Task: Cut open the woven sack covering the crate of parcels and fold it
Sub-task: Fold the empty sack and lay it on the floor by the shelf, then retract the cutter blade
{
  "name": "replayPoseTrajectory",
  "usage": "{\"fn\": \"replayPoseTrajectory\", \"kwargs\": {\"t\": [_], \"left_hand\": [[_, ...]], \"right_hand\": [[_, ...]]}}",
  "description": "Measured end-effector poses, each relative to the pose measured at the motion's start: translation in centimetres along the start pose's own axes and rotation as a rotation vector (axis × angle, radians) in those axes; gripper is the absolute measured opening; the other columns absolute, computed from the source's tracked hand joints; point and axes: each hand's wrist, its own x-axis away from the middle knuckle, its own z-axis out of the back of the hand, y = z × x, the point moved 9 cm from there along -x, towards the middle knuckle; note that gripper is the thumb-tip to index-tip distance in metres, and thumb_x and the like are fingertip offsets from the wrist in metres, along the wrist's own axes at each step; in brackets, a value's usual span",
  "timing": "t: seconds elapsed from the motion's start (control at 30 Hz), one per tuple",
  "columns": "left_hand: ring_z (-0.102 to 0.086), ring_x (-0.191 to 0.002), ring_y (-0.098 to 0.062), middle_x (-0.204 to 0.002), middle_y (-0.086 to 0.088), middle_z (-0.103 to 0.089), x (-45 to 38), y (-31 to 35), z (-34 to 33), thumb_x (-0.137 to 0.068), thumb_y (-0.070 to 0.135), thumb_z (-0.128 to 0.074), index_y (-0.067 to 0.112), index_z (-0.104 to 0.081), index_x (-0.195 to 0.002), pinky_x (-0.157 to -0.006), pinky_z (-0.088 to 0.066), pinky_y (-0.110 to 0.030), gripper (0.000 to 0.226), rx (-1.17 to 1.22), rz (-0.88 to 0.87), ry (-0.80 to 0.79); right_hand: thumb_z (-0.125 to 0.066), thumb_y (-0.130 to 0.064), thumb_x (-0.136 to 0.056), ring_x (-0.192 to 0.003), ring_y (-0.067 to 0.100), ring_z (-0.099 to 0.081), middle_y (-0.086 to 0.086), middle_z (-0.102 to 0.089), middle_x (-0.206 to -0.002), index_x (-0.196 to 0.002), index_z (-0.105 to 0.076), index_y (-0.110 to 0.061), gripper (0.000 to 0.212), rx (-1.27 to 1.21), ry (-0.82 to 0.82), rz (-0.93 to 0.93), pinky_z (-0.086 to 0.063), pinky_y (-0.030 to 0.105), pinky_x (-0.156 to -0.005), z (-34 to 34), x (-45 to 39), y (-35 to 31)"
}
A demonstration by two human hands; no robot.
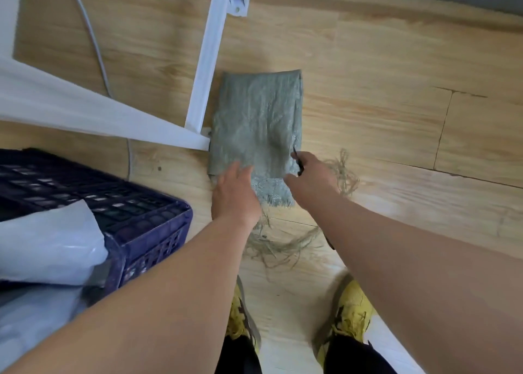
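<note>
The folded woven sack (256, 124) lies flat on the wood-grain floor (368, 105) as a grey-green rectangle, its far end pointing away from the person and its frayed near end under the two hands. Its left edge sits against the foot of a white metal frame (203, 71), whose upright and lower bar meet at the sack's left side.

The left hand (233, 192) rests on the near left corner of the sack, palm down, fingers straight and close together, pressing the fabric flat. The right hand (310, 175) is at the sack's near right edge, its fingers curled round a small dark tool (298, 161) whose tip pokes out above the knuckles; what kind of blade it is cannot be told. Both forearms reach forward and down from the bottom of the view, bare, converging on the sack.

Loose frayed sack fibres (283, 249) lie tangled on the floor just below the hands, and another clump lies to the right of the right hand. A dark purple plastic crate (158, 232) stands to the left, well apart from the sack, with pale plastic-wrapped parcels (51, 246) in it. Yellow shoes (352, 311) show at the bottom
</note>
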Motion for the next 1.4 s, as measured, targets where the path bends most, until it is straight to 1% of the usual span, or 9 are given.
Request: {"fn": "replayPoseTrajectory", "kwargs": {"t": [0.23, 0.37, 0.5, 0.6, 0.77, 0.9, 1.07, 1.23, 1.4], "left_hand": [[-0.016, -0.145, -0.023, -0.159, 0.0, -0.019, -1.3, -0.3, -2.0, -0.097, 0.015, -0.052, 0.025, -0.028, -0.15, -0.115, -0.026, -0.041, 0.059, -0.017, -0.01, -0.168], [-0.045, -0.128, -0.018, -0.141, 0.001, -0.049, 1.7, 0.3, 0.4, -0.1, 0.02, -0.047, 0.024, -0.05, -0.135, -0.103, -0.038, -0.033, 0.036, 0.373, 0.086, -0.031], [-0.061, -0.095, -0.012, -0.105, 0.003, -0.065, 9.7, 3.1, -1.2, -0.104, 0.031, -0.037, 0.016, -0.056, -0.119, -0.085, -0.051, -0.035, 0.028, 0.879, 0.299, -0.424], [-0.063, -0.095, -0.012, -0.102, 0.004, -0.063, 16.6, 4.8, 0.0, -0.099, 0.046, -0.04, 0.023, -0.051, -0.117, -0.081, -0.054, -0.033, 0.031, 1.139, 0.441, -0.533], [-0.068, -0.1, -0.013, -0.116, 0.006, -0.065, 24.4, 6.8, 6.4, -0.079, 0.043, -0.072, 0.027, -0.053, -0.113, -0.084, -0.057, -0.035, 0.043, 1.04, 0.218, -0.483], [-0.07, -0.086, -0.004, -0.1, 0.0, -0.068, 28.4, 8.9, 13.0, -0.094, 0.029, -0.059, 0.024, -0.057, -0.097, -0.075, -0.058, -0.023, 0.007, 0.931, 0.111, -0.426], [-0.061, -0.061, -0.006, -0.079, 0.0, -0.061, 32.5, 12.6, 20.9, -0.103, 0.023, -0.042, 0.012, -0.057, -0.093, -0.062, -0.053, -0.021, 0.021, 1.093, 0.076, -0.47], [-0.059, -0.065, -0.014, -0.081, -0.004, -0.062, 35.9, 14.5, 26.4, -0.104, 0.022, -0.038, 0.009, -0.056, -0.1, -0.061, -0.052, -0.026, 0.023, 1.085, 0.109, -0.452], [-0.056, -0.065, -0.018, -0.078, -0.005, -0.061, 38.7, 15.7, 31.4, -0.104, 0.034, -0.036, 0.012, -0.058, -0.091, -0.075, -0.046, -0.034, 0.034, 1.16, 0.139, -0.451]], "right_hand": [[-0.059, -0.014, -0.086, -0.08, 0.025, -0.069, -0.003, -0.062, -0.118, -0.139, -0.044, -0.027, 0.056, -0.085, -0.131, 0.042, -0.058, 0.036, -0.064, -2.1, -0.9, -1.2], [-0.067, -0.012, -0.086, -0.05, 0.014, -0.053, 0.004, -0.064, -0.09, -0.128, -0.053, -0.016, 0.045, -0.443, -0.225, -0.094, -0.049, 0.028, -0.051, -2.0, 1.4, -0.7], [-0.073, -0.011, -0.084, -0.038, 0.01, -0.04, 0.028, -0.067, -0.109, -0.121, -0.06, -0.013, 0.039, -0.738, -0.389, -0.21, -0.04, 0.023, -0.042, -1.1, 6.9, -1.7], [-0.071, -0.015, -0.086, -0.041, 0.01, -0.041, 0.013, -0.074, -0.1, -0.12, -0.06, -0.012, 0.037, -0.814, -0.382, -0.222, -0.041, 0.024, -0.045, 1.3, 11.4, -2.7], [-0.069, -0.016, -0.087, -0.047, 0.013, -0.043, 0.008, -0.072, -0.095, -0.119, -0.059, -0.009, 0.035, -0.844, -0.243, -0.234, -0.042, 0.027, -0.054, 7.1, 19.0, -4.3], [-0.068, -0.017, -0.089, -0.059, 0.013, -0.052, 0.009, -0.066, -0.091, -0.127, -0.051, -0.003, 0.044, -0.967, -0.231, -0.203, -0.046, 0.024, -0.059, 11.4, 25.4, -7.0], [-0.053, -0.043, -0.095, -0.099, 0.015, -0.066, 0.003, -0.071, -0.105, -0.108, -0.057, -0.011, 0.034, -0.996, -0.385, -0.149, -0.052, 0.033, -0.077, 15.2, 32.0, -11.4], [-0.036, -0.046, -0.101, -0.098, 0.02, -0.067, 0.002, -0.073, -0.096, -0.105, -0.06, -0.016, 0.038, -1.041, -0.415, -0.128, -0.047, 0.046, -0.095, 18.8, 37.1, -14.3], [-0.036, -0.033, -0.104, -0.082, 0.027, -0.061, 0.01, -0.069, -0.096, -0.107, -0.055, -0.014, 0.027, -0.913, -0.356, 0.027, -0.043, 0.023, -0.053, 23.2, 41.7, -18.0]]}}
